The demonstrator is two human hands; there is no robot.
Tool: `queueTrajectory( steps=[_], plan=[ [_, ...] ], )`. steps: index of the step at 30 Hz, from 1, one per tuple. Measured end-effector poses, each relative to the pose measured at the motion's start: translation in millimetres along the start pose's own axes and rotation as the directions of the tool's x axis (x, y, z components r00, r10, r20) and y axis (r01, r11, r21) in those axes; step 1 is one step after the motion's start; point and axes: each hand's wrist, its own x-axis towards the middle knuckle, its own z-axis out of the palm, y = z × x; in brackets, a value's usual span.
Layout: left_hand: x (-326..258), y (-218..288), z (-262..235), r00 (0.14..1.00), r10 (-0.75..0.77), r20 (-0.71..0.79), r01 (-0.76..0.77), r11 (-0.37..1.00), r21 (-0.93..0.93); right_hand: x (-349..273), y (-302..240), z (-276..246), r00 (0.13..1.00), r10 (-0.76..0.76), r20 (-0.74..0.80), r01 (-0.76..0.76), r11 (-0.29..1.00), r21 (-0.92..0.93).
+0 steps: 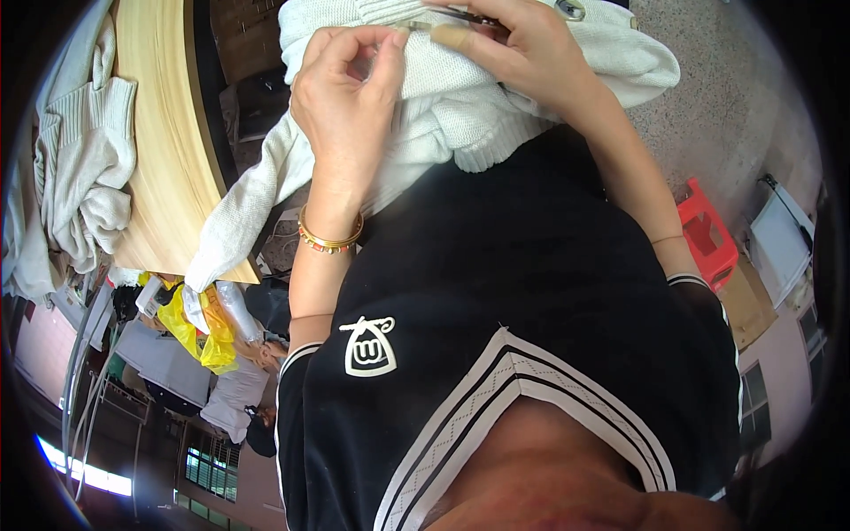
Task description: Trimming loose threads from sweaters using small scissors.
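Observation:
A white knitted sweater (443, 80) is spread over my lap, with one sleeve hanging down to the left. My left hand (341, 102), a bracelet (329, 234) on its wrist, is above the knit with thumb and index finger pinched. What lies between those fingertips is too small to tell. Close by on the right, my right hand (536, 57) grips a slim dark-handled tool (478, 18) with a pale tip toward the left fingertips. A tan cover (452, 37) wraps the right thumb. Part of the tool is hidden by the fingers.
On the left stands a wooden-topped table (164, 133), with grey-white knitwear (88, 168) over it. Below its edge are a yellow plastic bag (199, 332) and other bags. A red plastic stool (708, 234) and a cardboard piece (748, 301) are at the right.

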Motion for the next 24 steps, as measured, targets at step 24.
queueTrajectory(
  steps=[24],
  plan=[
    [-4.0, -8.7, 4.5, 0.979, 0.167, -0.12, -0.166, 0.986, 0.02, 5.1, -6.3, 12.1, 0.836, -0.522, -0.168, 0.442, 0.823, -0.358]
  ],
)
